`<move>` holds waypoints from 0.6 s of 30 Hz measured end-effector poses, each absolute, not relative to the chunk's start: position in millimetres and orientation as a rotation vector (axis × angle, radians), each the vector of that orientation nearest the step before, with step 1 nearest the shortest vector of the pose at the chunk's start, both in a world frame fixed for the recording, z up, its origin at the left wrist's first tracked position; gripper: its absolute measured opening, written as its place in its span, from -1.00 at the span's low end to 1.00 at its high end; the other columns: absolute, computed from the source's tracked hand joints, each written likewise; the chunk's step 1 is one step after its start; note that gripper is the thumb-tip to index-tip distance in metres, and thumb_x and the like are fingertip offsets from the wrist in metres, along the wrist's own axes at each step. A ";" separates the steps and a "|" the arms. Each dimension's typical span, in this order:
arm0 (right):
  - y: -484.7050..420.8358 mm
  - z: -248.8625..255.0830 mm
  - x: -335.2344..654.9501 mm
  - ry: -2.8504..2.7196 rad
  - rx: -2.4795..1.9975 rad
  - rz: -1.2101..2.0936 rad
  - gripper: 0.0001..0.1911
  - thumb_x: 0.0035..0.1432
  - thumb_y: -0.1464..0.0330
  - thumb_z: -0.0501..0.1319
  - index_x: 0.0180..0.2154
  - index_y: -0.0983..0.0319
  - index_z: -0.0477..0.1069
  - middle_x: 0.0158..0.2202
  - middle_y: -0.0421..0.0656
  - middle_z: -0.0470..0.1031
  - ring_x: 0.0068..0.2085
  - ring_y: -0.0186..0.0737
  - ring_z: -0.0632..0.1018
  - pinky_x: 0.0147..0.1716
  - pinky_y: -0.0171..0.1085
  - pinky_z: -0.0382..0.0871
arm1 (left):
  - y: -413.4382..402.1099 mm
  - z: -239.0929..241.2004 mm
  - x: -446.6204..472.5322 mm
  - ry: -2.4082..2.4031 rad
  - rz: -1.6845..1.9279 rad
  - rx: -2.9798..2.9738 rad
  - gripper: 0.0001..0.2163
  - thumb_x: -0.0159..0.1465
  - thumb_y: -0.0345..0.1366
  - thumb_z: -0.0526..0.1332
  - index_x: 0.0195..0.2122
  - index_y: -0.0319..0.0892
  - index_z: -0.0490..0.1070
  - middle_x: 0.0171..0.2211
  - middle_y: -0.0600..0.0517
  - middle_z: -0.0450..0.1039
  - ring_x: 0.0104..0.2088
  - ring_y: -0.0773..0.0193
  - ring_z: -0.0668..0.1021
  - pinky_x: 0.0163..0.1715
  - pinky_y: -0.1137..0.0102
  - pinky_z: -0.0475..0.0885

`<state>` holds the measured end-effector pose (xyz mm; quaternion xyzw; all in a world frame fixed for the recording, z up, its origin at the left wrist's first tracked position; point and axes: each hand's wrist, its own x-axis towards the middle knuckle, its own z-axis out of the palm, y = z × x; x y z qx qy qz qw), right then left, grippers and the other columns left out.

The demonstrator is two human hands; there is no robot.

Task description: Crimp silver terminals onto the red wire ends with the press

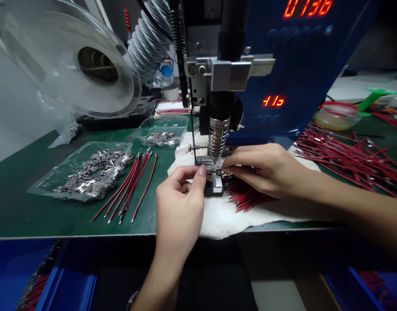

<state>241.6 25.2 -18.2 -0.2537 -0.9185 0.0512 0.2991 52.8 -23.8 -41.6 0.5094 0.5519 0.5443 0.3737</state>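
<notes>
My left hand [180, 194] is pinched at the small black fixture [214, 183] under the machine's spring-loaded head [218, 138], thumb and forefinger closed on a tiny metal part I cannot make out. My right hand [259, 166] reaches in from the right, its fingertips pressed together on something small at the same spot. Both hands rest over a white cloth [224, 216]. A heap of red wires [246, 194] lies under my right hand.
A clear bag of metal terminals [88, 172] and a bundle of red and black wires [130, 183] lie at left on the green table [23, 207]. A second bag [162, 137], a clear reel [71, 60], more red wires [347, 155] and blue bins [65, 285] surround.
</notes>
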 end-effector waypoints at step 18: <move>25.4 -18.0 242.6 -2.456 -0.699 0.136 -0.83 0.27 0.48 0.14 -0.20 0.36 0.50 -0.33 -0.10 0.52 -0.37 -0.37 0.50 -0.36 -0.41 0.33 | -22.9 -40.8 54.1 1.418 1.446 1.270 -0.81 0.20 -0.20 0.32 -0.36 -0.24 0.52 -0.58 0.11 0.36 -0.63 0.51 0.24 -0.68 0.56 0.11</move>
